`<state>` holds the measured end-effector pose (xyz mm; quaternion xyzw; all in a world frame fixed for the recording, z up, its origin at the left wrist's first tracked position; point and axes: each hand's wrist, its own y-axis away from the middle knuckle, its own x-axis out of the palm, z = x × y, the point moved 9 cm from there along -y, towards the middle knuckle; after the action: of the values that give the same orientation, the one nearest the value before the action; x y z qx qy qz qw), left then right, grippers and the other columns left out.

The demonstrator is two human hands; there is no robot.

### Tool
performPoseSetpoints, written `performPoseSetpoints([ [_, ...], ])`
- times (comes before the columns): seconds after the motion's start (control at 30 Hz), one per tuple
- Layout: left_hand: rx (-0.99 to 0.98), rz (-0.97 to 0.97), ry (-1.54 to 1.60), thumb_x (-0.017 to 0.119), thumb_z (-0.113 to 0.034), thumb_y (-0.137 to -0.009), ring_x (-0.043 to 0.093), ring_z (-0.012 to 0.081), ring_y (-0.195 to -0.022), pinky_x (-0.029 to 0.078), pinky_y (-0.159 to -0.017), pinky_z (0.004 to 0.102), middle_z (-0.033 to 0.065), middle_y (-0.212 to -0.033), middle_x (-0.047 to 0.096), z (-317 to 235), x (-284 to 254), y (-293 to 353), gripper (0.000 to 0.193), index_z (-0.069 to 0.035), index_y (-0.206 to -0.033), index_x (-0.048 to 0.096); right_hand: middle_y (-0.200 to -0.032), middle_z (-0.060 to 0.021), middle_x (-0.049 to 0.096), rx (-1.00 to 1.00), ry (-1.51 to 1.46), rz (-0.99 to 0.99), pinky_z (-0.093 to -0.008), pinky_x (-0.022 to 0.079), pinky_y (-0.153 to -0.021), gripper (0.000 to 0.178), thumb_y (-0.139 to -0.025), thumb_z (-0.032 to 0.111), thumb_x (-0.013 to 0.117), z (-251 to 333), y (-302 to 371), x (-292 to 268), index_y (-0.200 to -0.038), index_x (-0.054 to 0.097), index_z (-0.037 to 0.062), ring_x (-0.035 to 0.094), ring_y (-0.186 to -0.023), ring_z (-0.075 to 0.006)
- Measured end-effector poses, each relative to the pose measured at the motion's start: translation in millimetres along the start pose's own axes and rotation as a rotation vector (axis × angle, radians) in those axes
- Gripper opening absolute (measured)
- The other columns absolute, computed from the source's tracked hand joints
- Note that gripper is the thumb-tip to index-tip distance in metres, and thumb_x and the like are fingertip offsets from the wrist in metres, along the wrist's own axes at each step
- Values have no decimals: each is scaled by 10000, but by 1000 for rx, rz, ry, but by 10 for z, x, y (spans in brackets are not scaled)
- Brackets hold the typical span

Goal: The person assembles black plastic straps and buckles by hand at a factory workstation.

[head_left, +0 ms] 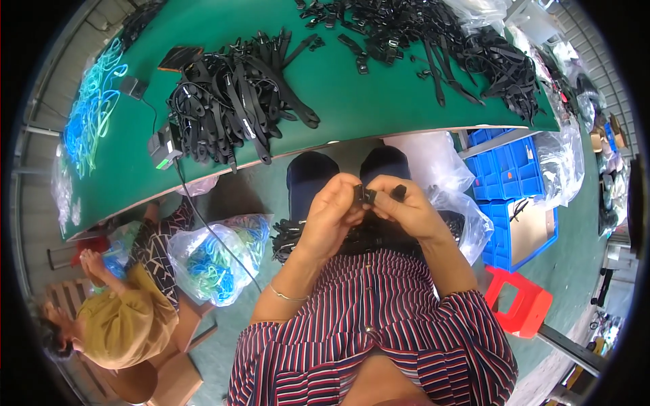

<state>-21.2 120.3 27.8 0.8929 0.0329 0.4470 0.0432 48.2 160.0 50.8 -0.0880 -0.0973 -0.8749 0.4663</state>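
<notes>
Both hands meet in front of my lap, above my knees. My left hand [333, 208] is closed, pinching a small black buckle [359, 195] between thumb and fingers. My right hand [412, 211] is closed on a black strap [399, 193], whose end sticks out above the fingers. Buckle and strap touch or nearly touch between my fingertips; whether they are joined I cannot tell. A bundle of black straps [288, 238] lies across my lap, partly hidden behind my forearms.
Ahead is a green table [352, 108] with a pile of black straps [237, 101] and heaped black buckles [399, 34]. Blue cords [95, 101] lie at its left. Blue crates [504, 169] and a red stool [518, 304] stand right. A co-worker [128, 318] sits left beside a cord-filled bag [220, 260].
</notes>
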Motion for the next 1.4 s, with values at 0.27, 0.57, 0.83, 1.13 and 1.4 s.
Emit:
performPoseSetpoints([
  [0.27, 298, -182, -962, 571, -80, -834, 467, 26, -613, 369, -530, 182, 7, -677, 541, -433, -1, 113, 90, 5, -840, 543, -942, -57, 471, -461, 747, -291, -258, 416, -669, 87, -765, 55, 600, 371, 65, -3, -826, 550, 18, 501, -776, -118],
  [0.57, 171, -46, -828, 577, -58, -821, 481, 43, -680, 387, -591, 189, 5, -738, 537, -432, -83, 147, 107, 5, -894, 533, -1027, -74, 435, -344, -131, -45, -219, 400, -707, 101, -824, 86, 578, 147, 49, 22, -748, 546, 29, 470, -787, -103],
  [0.83, -4, -4, -683, 476, -67, -874, 502, 83, -734, 417, -670, 217, 16, -837, 541, -278, -93, 136, 120, -4, -963, 528, -995, -47, 461, -305, 283, -158, -211, 398, -689, 256, -655, 20, 712, 118, -24, -42, -863, 563, 26, 456, -782, -89],
  [1.13, -106, -34, -322, 489, -152, -887, 488, 63, -651, 382, -588, 181, 9, -789, 527, -152, -160, 138, 115, -37, -889, 493, -945, -77, 492, -354, 456, -126, -219, 422, -642, 233, -705, 16, 678, 113, -37, 77, -906, 561, 16, 513, -772, -123],
  [1.4, -124, 9, -154, 505, -120, -837, 499, 78, -622, 387, -578, 193, 18, -751, 534, -136, -158, 188, 93, -43, -785, 500, -965, -96, 483, -413, 478, -95, -250, 428, -711, 217, -716, 28, 646, 178, -6, 98, -911, 554, 0, 519, -838, -177],
])
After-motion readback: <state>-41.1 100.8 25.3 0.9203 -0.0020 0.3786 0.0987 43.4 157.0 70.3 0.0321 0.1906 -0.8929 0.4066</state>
